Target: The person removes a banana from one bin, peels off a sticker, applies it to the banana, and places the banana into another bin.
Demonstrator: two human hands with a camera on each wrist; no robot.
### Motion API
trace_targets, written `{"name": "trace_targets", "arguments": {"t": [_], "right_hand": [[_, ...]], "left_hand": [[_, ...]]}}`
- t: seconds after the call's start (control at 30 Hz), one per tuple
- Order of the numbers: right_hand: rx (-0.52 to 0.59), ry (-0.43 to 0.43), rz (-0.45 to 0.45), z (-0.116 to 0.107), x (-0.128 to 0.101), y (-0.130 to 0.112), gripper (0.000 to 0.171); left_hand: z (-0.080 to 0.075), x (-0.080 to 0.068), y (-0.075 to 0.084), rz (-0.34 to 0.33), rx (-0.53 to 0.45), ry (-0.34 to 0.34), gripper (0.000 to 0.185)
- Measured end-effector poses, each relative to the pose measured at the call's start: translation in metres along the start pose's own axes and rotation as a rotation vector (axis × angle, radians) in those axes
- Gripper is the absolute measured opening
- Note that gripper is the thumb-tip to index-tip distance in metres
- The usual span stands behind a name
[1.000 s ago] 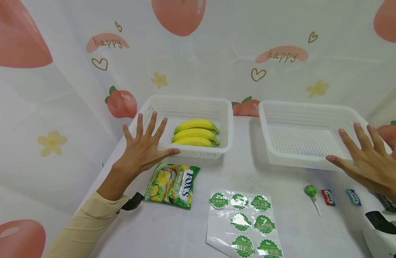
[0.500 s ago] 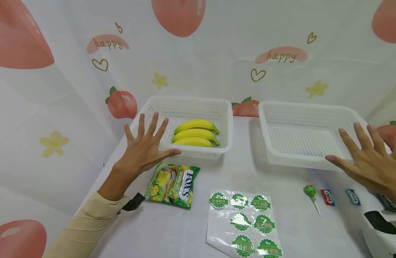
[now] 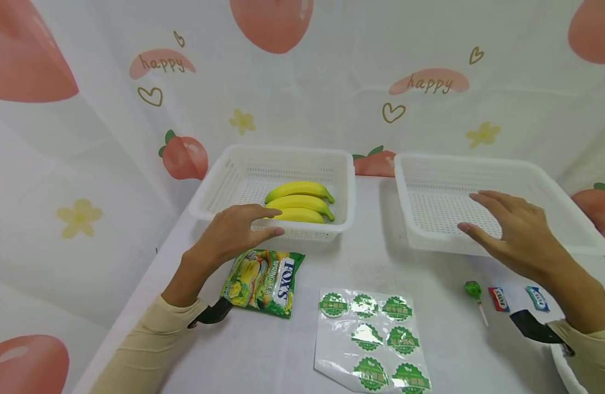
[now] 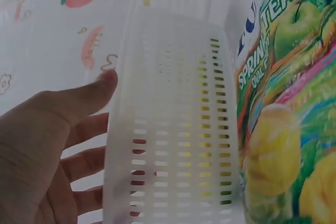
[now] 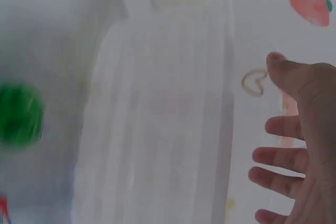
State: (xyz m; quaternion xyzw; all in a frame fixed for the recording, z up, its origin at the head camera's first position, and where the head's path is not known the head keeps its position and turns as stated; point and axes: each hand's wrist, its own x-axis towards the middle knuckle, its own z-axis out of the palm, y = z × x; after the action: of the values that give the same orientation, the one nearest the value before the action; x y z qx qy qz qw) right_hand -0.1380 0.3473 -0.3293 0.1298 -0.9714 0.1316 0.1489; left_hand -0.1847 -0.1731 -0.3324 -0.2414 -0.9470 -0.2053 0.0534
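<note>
Left hand [image 3: 233,230]: hovering palm down, fingers relaxed and loosely apart, holding nothing, over the near rim of the left basket [image 3: 218,183], thumb just at its front wall. Bananas [image 3: 299,201] are lying inside, at 2 o'clock from the hand. Candy bag [image 3: 263,275] is lying on the worktop [image 3: 371,262] at 5 o'clock.

Right hand [image 3: 516,235]: hovering, fingers extended and spread, gripping nothing, over the right basket [image 3: 568,197] and its near rim. Lollipop [image 3: 474,293] and two wrapped candies [image 3: 499,299] are sitting at 6 o'clock. Sticker sheet [image 3: 371,339] is lying between the arms.
</note>
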Motion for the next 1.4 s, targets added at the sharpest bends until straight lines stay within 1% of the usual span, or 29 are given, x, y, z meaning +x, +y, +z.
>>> {"name": "trace_targets", "arguments": {"t": [0.17,0.27,0.33,0.43,0.53,0.63,0.73,0.83,0.93,1.07,1.13,1.3,1.4], "right_hand": [[0.177,0.083,-0.121,0.01,0.018,-0.037,0.061],[0.243,0.127,-0.204,0.018,0.03,-0.061,0.055],[0.28,0.137,-0.249,0.024,0.04,-0.078,0.05],[0.359,0.111,-0.273,0.034,0.055,-0.102,0.045],[0.475,0.042,-0.257,0.045,0.072,-0.125,0.042],[0.567,-0.062,-0.22,0.054,0.088,-0.147,0.042],[0.625,-0.162,-0.192,0.063,0.103,-0.166,0.044],[0.659,-0.234,-0.181,0.071,0.116,-0.183,0.044],[0.66,-0.296,-0.173,0.079,0.129,-0.196,0.045],[0.609,-0.385,-0.171,0.089,0.145,-0.209,0.049],[0.585,-0.431,-0.164,0.094,0.153,-0.213,0.051],[0.529,-0.552,-0.113,0.104,0.168,-0.22,0.054],[0.504,-0.606,-0.09,0.108,0.175,-0.223,0.054]], "left_hand": [[0.006,0.001,-0.002,-0.017,-0.017,-0.011,0.047],[0.007,0.001,-0.002,-0.031,-0.026,-0.014,0.048],[0.006,0.001,-0.002,-0.037,-0.037,-0.017,0.048],[0.006,0.001,-0.002,-0.047,-0.049,-0.025,0.05],[0.006,0.002,-0.003,-0.053,-0.061,-0.028,0.05],[0.007,0.003,-0.004,-0.046,-0.071,-0.024,0.049],[0.008,0.003,-0.005,-0.038,-0.074,-0.02,0.048],[0.009,0.004,-0.004,-0.045,-0.078,-0.028,0.049],[0.009,0.005,-0.004,-0.054,-0.078,-0.036,0.05],[0.008,0.005,-0.004,-0.055,-0.075,-0.036,0.049],[0.008,0.005,-0.004,-0.053,-0.073,-0.035,0.049],[0.008,0.006,-0.003,-0.048,-0.069,-0.032,0.05],[0.008,0.006,-0.003,-0.048,-0.072,-0.03,0.05]]}}
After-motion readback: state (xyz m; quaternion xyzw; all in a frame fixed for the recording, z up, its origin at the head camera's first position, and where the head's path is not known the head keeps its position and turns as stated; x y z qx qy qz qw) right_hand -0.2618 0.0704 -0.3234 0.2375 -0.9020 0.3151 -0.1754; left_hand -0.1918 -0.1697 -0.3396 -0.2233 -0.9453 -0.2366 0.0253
